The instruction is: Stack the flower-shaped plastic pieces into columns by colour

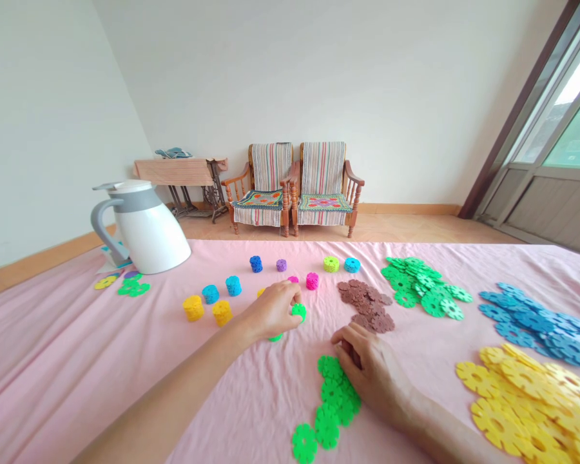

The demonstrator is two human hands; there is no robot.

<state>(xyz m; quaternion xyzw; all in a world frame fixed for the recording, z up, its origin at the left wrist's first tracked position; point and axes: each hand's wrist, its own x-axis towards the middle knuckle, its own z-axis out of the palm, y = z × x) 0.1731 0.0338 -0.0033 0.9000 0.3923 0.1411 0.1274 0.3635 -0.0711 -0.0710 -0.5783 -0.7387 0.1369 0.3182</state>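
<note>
Although two wooden armchairs (pixel 294 187) and a treadle sewing table (pixel 181 171) stand against the far wall, the nearer scene is a pink sheet (pixel 77 380) with a white jug (pixel 145 229) at its far left. Heaped plastic snowflake discs lie to the right: a yellow pile (pixel 526 406) and a blue pile (pixel 536 325), both cut off by the frame's right edge, then a green pile (pixel 420 287) and a brown pile (pixel 366 305). Short stacks of mixed colours, including a yellow stack (pixel 193 308), stand in a loose group beyond the hands. Nearest the person, a line of green discs (pixel 331 399) runs from the bottom edge up and away, leaning slightly right, its lowest disc almost at the frame's edge. The right hand (pixel 367 367) rests at the line's far end, fingers curled and partly hiding the top discs. The left hand (pixel 273 310) arches beside a small green stack (pixel 298 312), fingertips at its side; whether either hand is gripping anything cannot be told.
</note>
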